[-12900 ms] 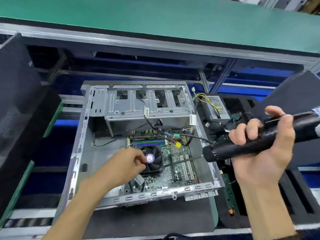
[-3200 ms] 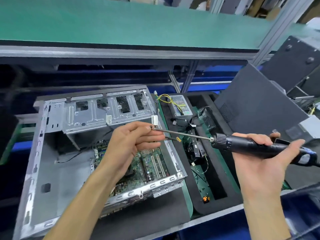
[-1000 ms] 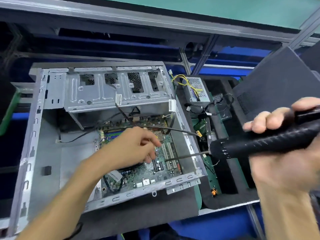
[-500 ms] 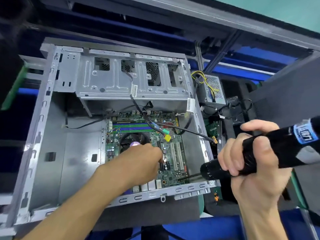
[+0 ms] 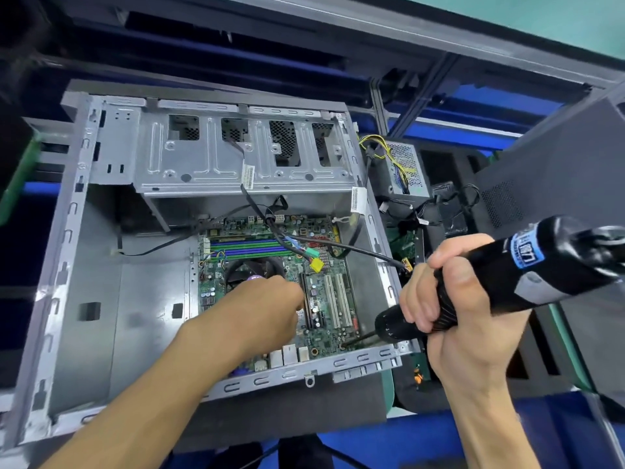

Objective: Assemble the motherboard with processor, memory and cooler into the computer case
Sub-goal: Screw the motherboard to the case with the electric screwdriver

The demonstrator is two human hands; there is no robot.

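Inside case (image 5: 84,252), green motherboard (image 5: 324,299) flat, cooler (image 5: 250,269) mounted.

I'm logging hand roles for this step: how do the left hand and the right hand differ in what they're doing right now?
The right hand grips the black electric screwdriver, fingers curled round its barrel; the left hand holds no tool that shows. The left hand reaches inside the computer case and rests on the motherboard near the cooler; the right hand stays outside the case's right wall, only the driver's bit reaching the board's near corner. Both work on the same board.
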